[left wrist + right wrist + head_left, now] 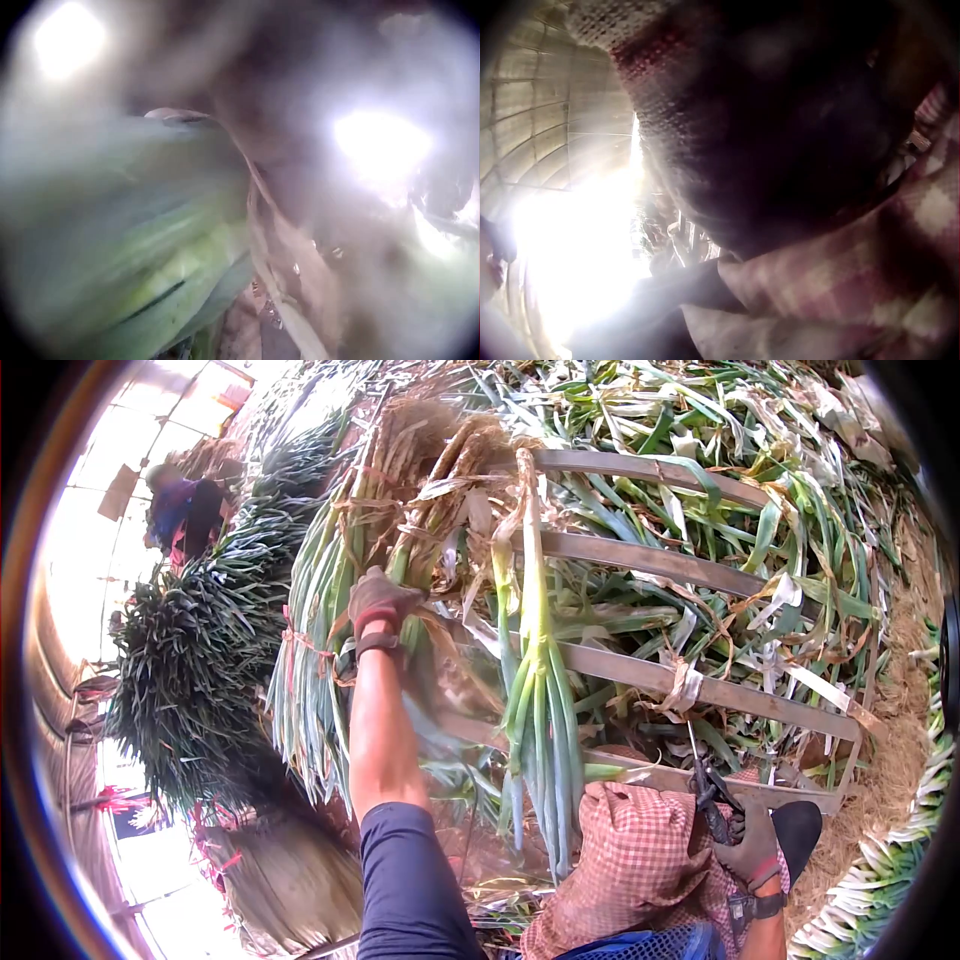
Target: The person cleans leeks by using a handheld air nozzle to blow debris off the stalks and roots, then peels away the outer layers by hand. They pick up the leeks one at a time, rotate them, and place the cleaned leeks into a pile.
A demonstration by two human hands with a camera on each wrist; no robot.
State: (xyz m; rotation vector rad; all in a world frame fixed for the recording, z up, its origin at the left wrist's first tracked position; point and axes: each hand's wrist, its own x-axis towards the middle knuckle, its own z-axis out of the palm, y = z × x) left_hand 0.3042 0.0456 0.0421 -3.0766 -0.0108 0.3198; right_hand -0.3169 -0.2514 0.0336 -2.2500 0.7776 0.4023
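Nearest, at the bottom of the head view: blue mesh (pixel 665 943) and a red-and-white checked cloth (pixel 635 830) over the person's lap. Beside the cloth, the gloved R hand (pixel 748 847) is curled round the grip of a black tool (pixel 711 792) w/ a thin metal tip pointing up & away; the R wrist view is mostly dark glove + checked cloth.

Hands well apart. L arm, in a dark blue sleeve (pixel 412 880), reaches fwd. Gloved L hand (pixel 383 603) grips green onions (pixel 401 563), roots up & away from the person; exact no. of stalks can't be told, as the L wrist view is v. blurred, w/ green leaf close up.

Just R of that hand, a long onion (pixel 540 622) lies across the metal bars (pixel 650 562), roots at the far end, leaves hanging toward the lap. Under & beyond the bars: a big heap of loose leaves (pixel 640 445), green + dried. Far R edge: a row of white-ended onions (pixel 868 890). L side: a thick dark-green stack of onions (pixel 205 660). Bkgd, top L: another person (pixel 183 510), small & blurry.
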